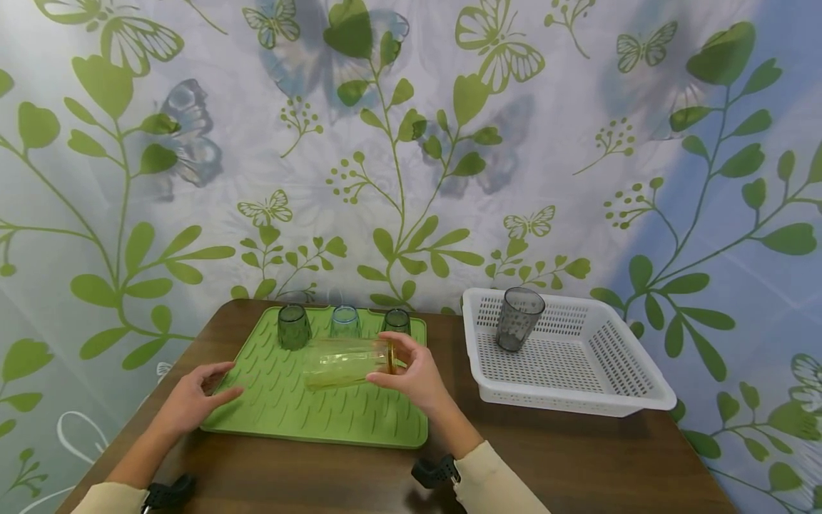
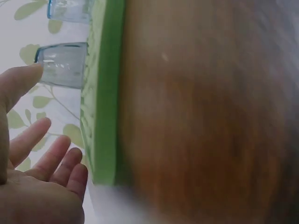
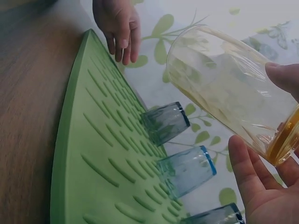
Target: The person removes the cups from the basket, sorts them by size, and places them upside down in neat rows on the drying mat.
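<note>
- Head view first: we see our right hand (image 1: 414,375) gripping a tall yellow-tinted glass (image 1: 347,363) by its thick amber base, fingers and thumb curled round that end.
- We hold the yellow-tinted glass tipped on its side, mouth pointing toward our left, over the middle of the green ridged mat (image 1: 276,407); whether it touches the ridges we cannot tell.
- Our left hand (image 1: 193,396) rests at the mat's left edge with fingers straight and loosely spread, holding nothing; its fingertips lie on the mat's rim.
- Along the back of the mat stand three small glasses in a row, mouths down: a dark green one (image 1: 293,326), a pale blue one (image 1: 345,322) and a dark grey one (image 1: 397,321).
- The mat lies on a brown wooden table (image 1: 565,457), and just to its right sits a white perforated basket (image 1: 632,389).
- Inside the basket a grey tumbler (image 1: 517,318) stands tilted, mouth up, near the back left corner.
- From the right wrist we see the tilted glass close up, its base pinched between thumb and fingers (image 3: 254,182), with the small glasses beyond it on the mat.
- From the left wrist, the picture is blurred; we make out relaxed, parted fingers (image 2: 51,156) beside the mat's edge.
- Behind the table hangs a curtain (image 1: 411,143) printed with green leaves and butterflies.
</note>
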Demonstrator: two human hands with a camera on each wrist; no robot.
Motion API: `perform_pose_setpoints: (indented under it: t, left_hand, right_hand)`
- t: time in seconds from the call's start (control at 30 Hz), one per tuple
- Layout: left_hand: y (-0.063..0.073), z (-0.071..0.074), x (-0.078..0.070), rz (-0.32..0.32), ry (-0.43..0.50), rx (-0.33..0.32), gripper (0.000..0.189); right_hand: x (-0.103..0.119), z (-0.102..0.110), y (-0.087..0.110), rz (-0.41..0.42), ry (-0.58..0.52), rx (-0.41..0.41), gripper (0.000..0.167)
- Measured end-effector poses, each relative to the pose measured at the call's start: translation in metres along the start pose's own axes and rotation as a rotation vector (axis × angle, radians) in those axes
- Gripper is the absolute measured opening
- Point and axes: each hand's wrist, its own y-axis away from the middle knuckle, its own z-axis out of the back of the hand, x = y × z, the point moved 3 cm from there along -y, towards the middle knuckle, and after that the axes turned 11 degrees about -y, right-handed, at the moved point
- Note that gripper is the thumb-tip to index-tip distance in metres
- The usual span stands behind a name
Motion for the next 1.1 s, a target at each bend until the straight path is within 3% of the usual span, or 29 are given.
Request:
perform_pose_setpoints:
  t: [0.43,0.73,1.1]
  left_hand:
    - [0.007,-0.003,0.015,-0.062,-0.138,-0.009,0.071]
    - [0.012,-0.005,0.019,-0.097,-0.144,0.019,0.074]
    - [0.015,-0.006,0.024,-0.126,-0.205,0.04,0.077]
  right_hand:
    - [-0.008,-0.012,-0.008,-0.018,0.042,-0.01,0.069]
    - [-0.016,-0.018,-0.018,0.006,0.203,-0.033,0.066]
    - [-0.024,-0.031,-0.035,0.002,0.309,-0.029,0.067]
